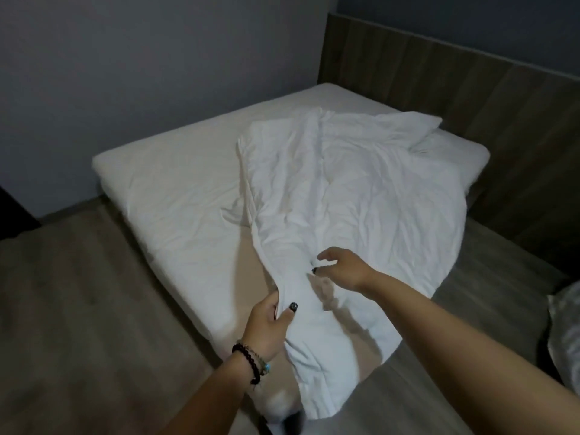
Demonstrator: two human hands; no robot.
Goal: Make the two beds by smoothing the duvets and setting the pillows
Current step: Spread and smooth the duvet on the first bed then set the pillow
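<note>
Duvet (pixel 345 189) bunched on the bed's (pixel 163 171) right half, headboard (pixel 470 89) behind, wall (pixel 125 58) to the left, floor (pixel 78 293) in front

Dim room: grey-blue walls (pixel 125 73), wood-plank floor (pixel 78 293), wooden wall panel (pixel 470 89).

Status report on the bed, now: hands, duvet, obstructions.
Left hand grips the duvet edge; right hand open, reaching over it. Duvet bunched on the right of the mattress, unsmoothed, corner hanging off. Nothing blocking.

White duvet (pixel 345 189), grey wall (pixel 125 73), black bracelet (pixel 248 359).
</note>
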